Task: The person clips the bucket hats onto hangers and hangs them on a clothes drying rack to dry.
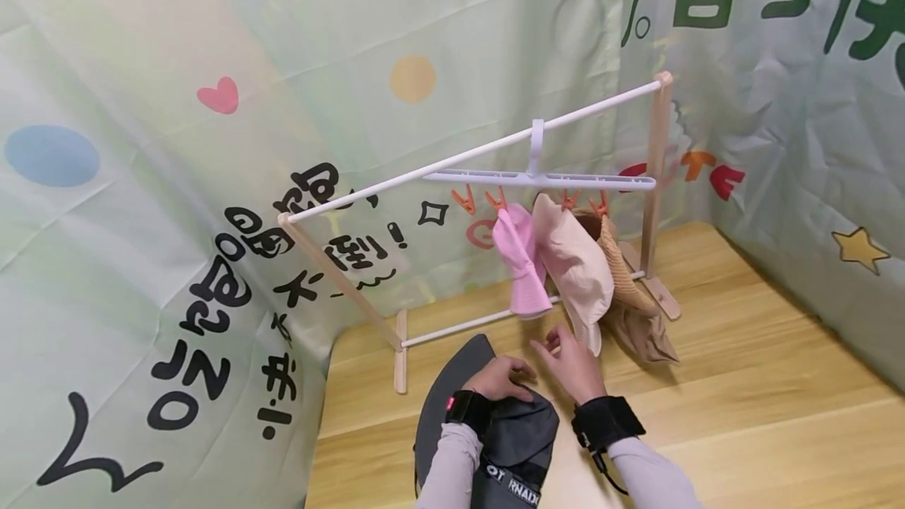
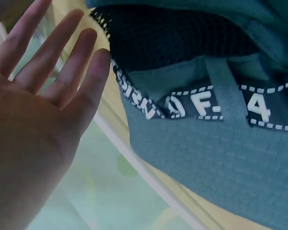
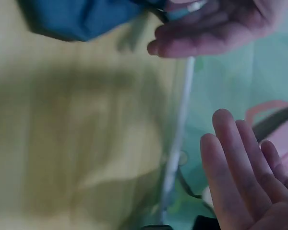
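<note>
A dark grey bucket hat [image 1: 444, 415] with a lettered band lies on the table in front of the person. My left hand [image 1: 498, 378] is over this hat, fingers loosely spread; in the left wrist view its fingertips [image 2: 102, 57] are right at the hat's edge. The hat's dark mesh lining [image 2: 173, 40] shows there. My right hand [image 1: 574, 364] is to the right of the grey hat, just below a hanging cream hat [image 1: 576, 258]. Its fingers [image 3: 240, 163] are relaxed, with nothing between them in the right wrist view.
A wooden rack with a white bar [image 1: 438, 167] carries a lavender hanger [image 1: 587, 181]. Orange clips hold a pink hat [image 1: 519, 258], the cream hat and brown hats [image 1: 622, 273]; the leftmost clip [image 1: 464, 199] hangs bare. Printed cloth walls [image 1: 297, 38] surround the wooden table [image 1: 763, 368].
</note>
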### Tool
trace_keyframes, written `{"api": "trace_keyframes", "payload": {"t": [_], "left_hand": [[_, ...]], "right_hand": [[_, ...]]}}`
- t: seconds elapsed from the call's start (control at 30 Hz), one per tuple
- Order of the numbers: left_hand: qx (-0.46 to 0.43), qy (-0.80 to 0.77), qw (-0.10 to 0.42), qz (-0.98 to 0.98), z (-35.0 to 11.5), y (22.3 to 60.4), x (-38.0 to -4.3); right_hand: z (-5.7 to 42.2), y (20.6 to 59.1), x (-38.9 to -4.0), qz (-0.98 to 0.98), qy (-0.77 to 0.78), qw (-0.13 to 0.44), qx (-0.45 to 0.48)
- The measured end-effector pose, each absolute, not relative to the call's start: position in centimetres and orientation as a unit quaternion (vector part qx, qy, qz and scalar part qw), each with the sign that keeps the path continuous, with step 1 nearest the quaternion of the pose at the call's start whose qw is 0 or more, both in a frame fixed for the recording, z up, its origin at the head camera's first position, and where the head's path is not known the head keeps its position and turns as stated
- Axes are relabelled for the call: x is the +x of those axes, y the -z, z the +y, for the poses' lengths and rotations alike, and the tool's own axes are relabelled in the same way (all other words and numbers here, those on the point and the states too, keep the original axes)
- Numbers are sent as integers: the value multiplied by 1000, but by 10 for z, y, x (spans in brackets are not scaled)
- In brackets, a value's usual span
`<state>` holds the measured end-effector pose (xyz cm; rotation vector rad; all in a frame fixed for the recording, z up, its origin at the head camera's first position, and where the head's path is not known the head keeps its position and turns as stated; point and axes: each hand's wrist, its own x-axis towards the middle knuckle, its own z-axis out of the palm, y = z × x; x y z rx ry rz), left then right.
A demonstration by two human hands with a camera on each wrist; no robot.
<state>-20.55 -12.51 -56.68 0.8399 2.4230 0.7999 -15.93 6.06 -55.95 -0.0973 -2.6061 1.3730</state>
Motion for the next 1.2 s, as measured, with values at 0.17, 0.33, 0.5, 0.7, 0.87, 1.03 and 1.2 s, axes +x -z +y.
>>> {"api": "trace_keyframes", "payload": {"t": [0.17,0.33,0.5,0.7,0.87,1.03,1.2], "left_hand": [[311,-273,233,880,-119,576,-203],[292,-267,232,888,-114,577,-201],[289,-240,227,898,-110,576,-201],[326,-118,144,927,-111,584,-202],[313,-77,119,939,-113,584,-197],[326,-60,121,936,-113,580,-198],[354,-90,103,925,-118,573,-205]], "right_hand": [[58,574,-152,-887,-451,91,-31],[54,583,-146,-893,-439,93,-34],[50,588,-141,-894,-435,103,-32],[48,594,-136,-896,-429,107,-25],[46,598,-135,-895,-435,97,-19],[46,600,-133,-897,-429,101,-17],[45,606,-128,-895,-439,80,-9]]}}
